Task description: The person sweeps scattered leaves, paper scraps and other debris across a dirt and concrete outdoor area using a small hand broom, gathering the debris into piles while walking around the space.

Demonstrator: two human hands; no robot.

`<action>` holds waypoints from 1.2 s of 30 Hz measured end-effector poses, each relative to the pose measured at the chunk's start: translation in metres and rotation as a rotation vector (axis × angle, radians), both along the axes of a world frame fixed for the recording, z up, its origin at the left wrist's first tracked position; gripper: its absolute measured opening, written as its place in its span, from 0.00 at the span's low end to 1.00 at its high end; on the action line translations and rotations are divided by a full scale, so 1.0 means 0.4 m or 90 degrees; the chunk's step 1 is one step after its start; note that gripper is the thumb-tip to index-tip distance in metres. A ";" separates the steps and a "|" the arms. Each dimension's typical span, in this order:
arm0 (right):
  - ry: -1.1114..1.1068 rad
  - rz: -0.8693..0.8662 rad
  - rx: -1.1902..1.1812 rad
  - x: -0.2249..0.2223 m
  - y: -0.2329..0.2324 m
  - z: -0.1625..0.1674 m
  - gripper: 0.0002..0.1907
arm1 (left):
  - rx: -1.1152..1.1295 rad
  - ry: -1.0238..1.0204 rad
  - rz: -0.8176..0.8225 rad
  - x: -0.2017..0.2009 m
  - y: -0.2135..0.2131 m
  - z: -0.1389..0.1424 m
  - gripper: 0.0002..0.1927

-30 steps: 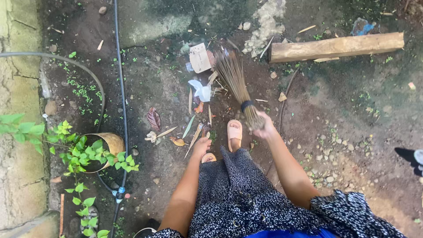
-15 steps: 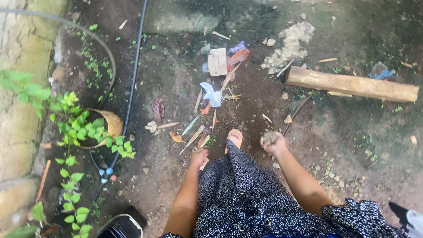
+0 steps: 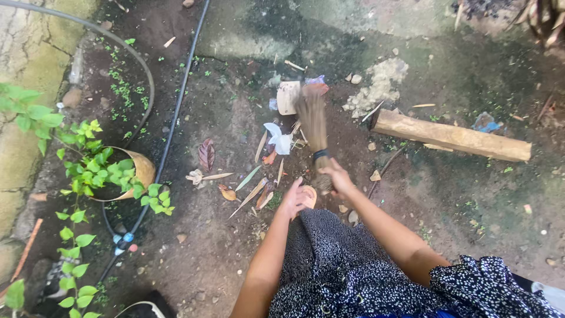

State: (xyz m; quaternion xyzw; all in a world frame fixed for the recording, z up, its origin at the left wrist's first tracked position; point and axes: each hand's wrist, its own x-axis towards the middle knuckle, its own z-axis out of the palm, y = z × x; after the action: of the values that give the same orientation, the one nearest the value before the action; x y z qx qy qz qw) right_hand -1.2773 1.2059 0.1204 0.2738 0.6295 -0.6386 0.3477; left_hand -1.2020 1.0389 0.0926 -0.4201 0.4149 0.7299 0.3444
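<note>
My right hand [image 3: 334, 176] grips the bound end of a short stick broom [image 3: 313, 126], whose bristles point away from me and look blurred over a heap of litter. The heap holds a white wrapper [image 3: 278, 137], a pale card piece [image 3: 288, 97], dry leaves [image 3: 250, 189] and a dark red leaf [image 3: 206, 154]. My left hand [image 3: 294, 200] hangs with fingers apart just above my foot [image 3: 308, 196], holding nothing. A dark dotted skirt [image 3: 329, 265] covers my legs.
A wooden log [image 3: 450, 135] lies on the dirt at the right, with pale rubble [image 3: 379, 88] beside it. Two dark hoses [image 3: 176, 106] run down the left. A leafy plant [image 3: 94, 171] over a curved husk [image 3: 141, 171] stands by a stone wall [image 3: 23, 70].
The broom, swung back toward my body half a second ago, now reaches forward over the litter again. The view has shifted, so the log sits further right.
</note>
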 end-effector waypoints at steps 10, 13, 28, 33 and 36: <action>-0.230 0.546 -0.183 0.320 -0.116 -0.012 0.44 | 0.409 0.062 0.279 0.348 -0.070 -0.004 0.24; -0.339 0.714 -0.164 0.417 -0.138 -0.013 0.46 | 0.429 0.055 0.416 0.555 -0.075 0.008 0.25; 0.064 0.561 0.227 0.094 0.137 0.019 0.31 | 0.433 -0.029 0.654 0.437 -0.081 -0.039 0.14; 0.062 0.508 0.230 0.102 0.163 0.034 0.29 | 0.297 -0.062 0.335 0.299 -0.088 -0.008 0.19; 0.066 0.543 0.220 0.126 0.149 0.005 0.29 | 0.318 0.002 0.247 0.361 -0.115 -0.013 0.23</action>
State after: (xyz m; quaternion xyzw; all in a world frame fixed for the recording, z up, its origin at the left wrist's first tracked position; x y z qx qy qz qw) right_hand -1.2269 1.2655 0.1225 0.0119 0.7998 -0.3368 0.4967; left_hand -1.0576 0.9928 0.0872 -0.3926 0.1353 0.8621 0.2906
